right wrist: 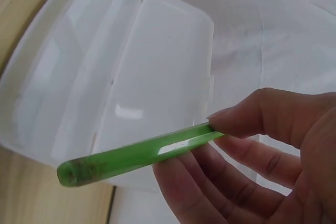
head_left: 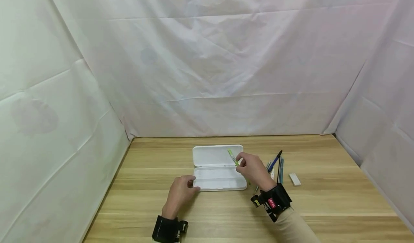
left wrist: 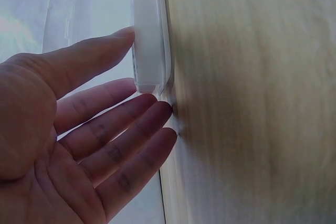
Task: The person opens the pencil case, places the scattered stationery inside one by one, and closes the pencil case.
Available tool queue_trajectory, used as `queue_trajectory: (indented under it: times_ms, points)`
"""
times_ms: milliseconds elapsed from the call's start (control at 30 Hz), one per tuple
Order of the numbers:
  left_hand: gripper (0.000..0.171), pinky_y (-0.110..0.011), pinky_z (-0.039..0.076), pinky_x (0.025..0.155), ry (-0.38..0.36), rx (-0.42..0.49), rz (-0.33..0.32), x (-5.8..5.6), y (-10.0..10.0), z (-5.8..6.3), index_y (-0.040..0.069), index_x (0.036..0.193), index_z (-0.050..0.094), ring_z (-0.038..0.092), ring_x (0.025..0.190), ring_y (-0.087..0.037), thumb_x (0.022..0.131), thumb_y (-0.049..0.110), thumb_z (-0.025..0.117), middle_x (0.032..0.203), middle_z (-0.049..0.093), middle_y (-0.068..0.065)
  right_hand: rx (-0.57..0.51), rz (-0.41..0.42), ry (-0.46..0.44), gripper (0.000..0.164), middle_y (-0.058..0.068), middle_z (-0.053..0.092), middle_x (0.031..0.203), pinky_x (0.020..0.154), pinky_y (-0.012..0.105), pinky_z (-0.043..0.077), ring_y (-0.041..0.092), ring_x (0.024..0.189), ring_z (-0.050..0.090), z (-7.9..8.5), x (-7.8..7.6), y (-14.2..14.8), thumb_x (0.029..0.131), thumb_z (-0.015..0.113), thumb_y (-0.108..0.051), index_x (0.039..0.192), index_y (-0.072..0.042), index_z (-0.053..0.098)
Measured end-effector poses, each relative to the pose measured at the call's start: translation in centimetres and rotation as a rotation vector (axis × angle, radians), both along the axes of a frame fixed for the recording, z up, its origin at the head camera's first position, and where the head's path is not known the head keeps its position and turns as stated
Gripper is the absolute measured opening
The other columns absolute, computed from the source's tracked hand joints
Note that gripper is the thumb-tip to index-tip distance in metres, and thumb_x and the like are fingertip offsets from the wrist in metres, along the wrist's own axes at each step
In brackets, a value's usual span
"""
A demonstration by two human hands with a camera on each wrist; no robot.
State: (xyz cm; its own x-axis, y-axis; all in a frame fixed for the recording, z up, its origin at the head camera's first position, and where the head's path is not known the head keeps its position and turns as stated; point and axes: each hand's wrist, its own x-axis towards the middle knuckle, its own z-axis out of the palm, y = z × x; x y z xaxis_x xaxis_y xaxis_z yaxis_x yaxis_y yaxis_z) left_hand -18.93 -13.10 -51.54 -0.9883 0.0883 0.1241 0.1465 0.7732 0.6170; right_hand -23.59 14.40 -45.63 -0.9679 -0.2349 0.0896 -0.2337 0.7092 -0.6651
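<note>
An opened white pencil case [head_left: 220,183] lies on the table with its lid [head_left: 210,156] laid back on the far side. At the case's near left corner is my left hand [head_left: 180,192]; its thumb touches the case [left wrist: 149,35] and its loosely extended fingers reach the end wall. My right hand [head_left: 253,169] pinches a slim, glossy green pen-like stick [right wrist: 136,156] between thumb and fingers. It holds the stick [head_left: 232,156] tilted above the right part of the case. A dark smudge marks the stick's free end in the right wrist view; its exact kind cannot be told.
Right of the case lie several pens and pencils, including a blue pen [head_left: 274,163] and dark pencils [head_left: 280,171], partly hidden by my right hand. A white eraser [head_left: 295,179] lies farther right. White cloth [head_left: 207,74] hangs around the wooden table [head_left: 139,200].
</note>
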Motion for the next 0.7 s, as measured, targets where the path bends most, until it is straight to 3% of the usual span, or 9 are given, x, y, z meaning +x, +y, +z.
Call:
queue_trajectory:
  times_ms: [267, 700]
  points:
    - [0.03, -0.039, 0.055, 0.073, -0.038, 0.007, -0.005, 0.0, 0.5, -0.2, 0.003, 0.104, 0.074, 0.067, 0.082, -0.019, 0.077, 0.013, 0.084, 0.091, 0.073, -0.008, 0.091, 0.036, -0.022, 0.021, -0.001, 0.057, 0.071, 0.051, 0.028, 0.04, 0.015, 0.057, 0.049, 0.7, -0.7, -1.8, 0.082, 0.073, -0.004, 0.101, -0.01, 0.07]
    - [0.032, -0.038, 0.055, 0.074, -0.009, 0.013, -0.003, -0.3, 0.9, -0.6, 0.003, 0.105, 0.074, 0.066, 0.082, -0.017, 0.076, 0.013, 0.085, 0.09, 0.073, -0.007, 0.186, 0.1, 0.115, 0.021, -0.004, 0.055, 0.067, 0.048, 0.025, 0.037, 0.011, 0.053, 0.047, 0.3, -1.8, -3.1, 0.077, 0.075, -0.002, 0.096, -0.012, 0.072]
